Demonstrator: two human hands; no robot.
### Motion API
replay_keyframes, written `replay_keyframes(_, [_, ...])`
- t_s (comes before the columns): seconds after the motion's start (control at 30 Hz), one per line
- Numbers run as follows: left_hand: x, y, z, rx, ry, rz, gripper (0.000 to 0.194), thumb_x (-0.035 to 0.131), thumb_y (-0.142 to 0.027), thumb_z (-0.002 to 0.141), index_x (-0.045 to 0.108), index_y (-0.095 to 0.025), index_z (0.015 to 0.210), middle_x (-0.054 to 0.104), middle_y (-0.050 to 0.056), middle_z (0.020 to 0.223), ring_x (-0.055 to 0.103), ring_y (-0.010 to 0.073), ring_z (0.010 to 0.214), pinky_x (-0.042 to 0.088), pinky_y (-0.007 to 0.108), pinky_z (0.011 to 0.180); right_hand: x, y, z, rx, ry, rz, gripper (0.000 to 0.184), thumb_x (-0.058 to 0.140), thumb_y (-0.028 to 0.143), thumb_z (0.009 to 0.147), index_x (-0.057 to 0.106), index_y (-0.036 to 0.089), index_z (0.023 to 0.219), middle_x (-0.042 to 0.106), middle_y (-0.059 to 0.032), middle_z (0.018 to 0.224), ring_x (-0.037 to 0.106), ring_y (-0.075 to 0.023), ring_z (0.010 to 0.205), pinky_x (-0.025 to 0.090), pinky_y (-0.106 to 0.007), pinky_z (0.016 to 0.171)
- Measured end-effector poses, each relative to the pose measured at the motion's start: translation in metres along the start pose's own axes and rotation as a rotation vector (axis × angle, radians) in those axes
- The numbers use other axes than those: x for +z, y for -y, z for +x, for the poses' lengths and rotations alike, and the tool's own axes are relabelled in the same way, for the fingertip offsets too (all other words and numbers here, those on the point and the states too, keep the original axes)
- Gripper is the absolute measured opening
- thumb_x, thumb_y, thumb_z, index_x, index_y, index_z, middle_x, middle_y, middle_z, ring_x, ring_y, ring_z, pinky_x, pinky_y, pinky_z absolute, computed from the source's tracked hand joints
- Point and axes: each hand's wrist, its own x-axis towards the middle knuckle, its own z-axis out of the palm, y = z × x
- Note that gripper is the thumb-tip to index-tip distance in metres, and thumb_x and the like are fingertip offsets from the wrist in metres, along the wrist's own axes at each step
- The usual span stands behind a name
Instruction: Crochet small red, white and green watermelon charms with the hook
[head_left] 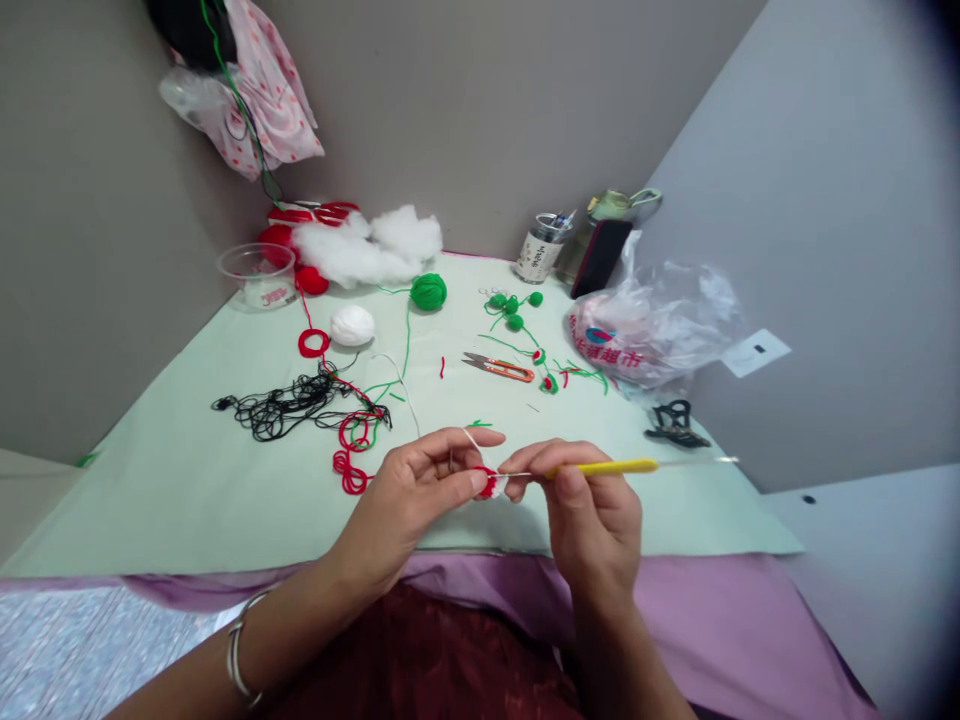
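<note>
Head view: the left grip [409,490] pinches a small red-and-white crochet piece [489,484] between thumb and fingers, a white strand [472,441] running over its index finger. The right grip [596,515] is closed around a yellow-handled hook [615,467], whose thin metal shaft reaches leftward to the piece, between both grips and above the desk [187,510]. Beyond the left grip, to its left, lie a tangle of black yarn [289,408] and a white yarn ball [352,326]. Orange-handled snips [514,371] lie beyond the gap between the grips. Right of the right grip and farther off sit a black hair clip [675,425] and a plastic bag [660,325].
</note>
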Motion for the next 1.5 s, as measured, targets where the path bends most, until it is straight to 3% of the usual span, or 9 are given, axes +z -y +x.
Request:
replay_keyframes(0.43, [0.003,0.002,0.001,0.048,-0.021,0.001,0.037,0.089,-0.018,0.082,0.083,-0.029,0.116,0.069,-0.004,0.082,0.064,0.0087,0.081,0.051,0.019,0.080,0.002,0.000,-0.009,-0.498,0.114,-0.762,0.029,0.053,0.010,0.105,0.069,0.023,0.125,0.076,-0.0085,0.111,0.074,-0.0192,0.100,0.064,-0.032,0.082])
replay_keyframes(0.57, [0.006,0.003,0.001,-0.054,0.013,-0.167,0.042,0.093,-0.024,0.080,0.082,-0.027,0.121,0.072,-0.002,0.085,0.066,0.0097,0.082,0.052,0.019,0.080,0.006,-0.004,-0.012,-0.628,0.070,-1.004,0.036,0.061,0.006,0.100,0.072,0.026,0.127,0.075,-0.0086,0.113,0.075,-0.0218,0.105,0.065,-0.034,0.083])
replay_keyframes(0.7, [0.003,-0.001,0.004,-0.205,0.023,-0.291,0.045,0.092,-0.025,0.079,0.081,-0.022,0.123,0.071,0.000,0.085,0.065,0.0093,0.076,0.053,0.023,0.082,0.009,0.000,-0.011,-0.427,-0.063,-0.681,0.030,0.055,0.010,0.103,0.074,0.026,0.119,0.077,-0.0059,0.102,0.073,-0.0203,0.089,0.061,-0.035,0.076])
replay_keyframes(0.8, [0.003,-0.003,0.006,-0.151,0.005,-0.259,0.041,0.092,-0.024,0.079,0.083,-0.022,0.118,0.068,-0.002,0.083,0.063,0.0093,0.075,0.052,0.023,0.081,0.011,0.003,-0.006,-0.216,-0.164,-0.377,0.024,0.055,0.015,0.105,0.076,0.026,0.105,0.074,-0.0034,0.090,0.067,-0.0182,0.076,0.056,-0.034,0.069])
replay_keyframes(0.87, [0.004,-0.003,0.005,-0.102,-0.012,-0.205,0.041,0.092,-0.023,0.078,0.083,-0.024,0.118,0.067,-0.002,0.083,0.062,0.0106,0.078,0.051,0.024,0.081,0.013,0.002,-0.004,-0.129,-0.154,-0.280,0.023,0.057,0.018,0.105,0.077,0.027,0.102,0.074,-0.0031,0.091,0.067,-0.0180,0.076,0.055,-0.034,0.070])
replay_keyframes(1.03, [0.003,0.000,0.002,-0.043,-0.017,-0.094,0.043,0.092,-0.025,0.079,0.082,-0.027,0.120,0.069,-0.001,0.087,0.062,0.0126,0.085,0.049,0.025,0.084,0.015,0.000,-0.007,-0.182,-0.064,-0.386,0.025,0.058,0.016,0.104,0.078,0.030,0.112,0.077,-0.0047,0.101,0.070,-0.0220,0.098,0.057,-0.038,0.083])
replay_keyframes(1.13, [-0.001,-0.001,0.003,-0.003,-0.053,-0.029,0.041,0.092,-0.026,0.079,0.083,-0.027,0.119,0.067,-0.002,0.082,0.059,0.0120,0.080,0.047,0.024,0.080,0.013,0.003,-0.009,-0.197,-0.124,-0.393,0.024,0.058,0.015,0.104,0.078,0.028,0.109,0.075,-0.0044,0.095,0.068,-0.0209,0.088,0.055,-0.037,0.077])
replay_keyframes(1.3, [-0.002,-0.002,0.002,0.006,-0.042,-0.018,0.037,0.090,-0.027,0.082,0.084,-0.027,0.118,0.066,-0.001,0.083,0.059,0.0123,0.081,0.047,0.024,0.080,0.011,0.005,-0.004,-0.091,-0.167,-0.154,0.021,0.058,0.023,0.105,0.078,0.024,0.098,0.070,-0.0033,0.083,0.063,-0.0173,0.069,0.052,-0.033,0.064])
replay_keyframes(1.5, [0.005,0.003,0.001,-0.021,-0.007,-0.070,0.043,0.091,-0.025,0.081,0.081,-0.028,0.124,0.069,0.000,0.089,0.063,0.0141,0.087,0.050,0.028,0.089,0.016,0.000,-0.005,-0.120,-0.102,-0.302,0.021,0.060,0.019,0.104,0.079,0.029,0.105,0.077,-0.0044,0.095,0.071,-0.0207,0.086,0.059,-0.036,0.074])
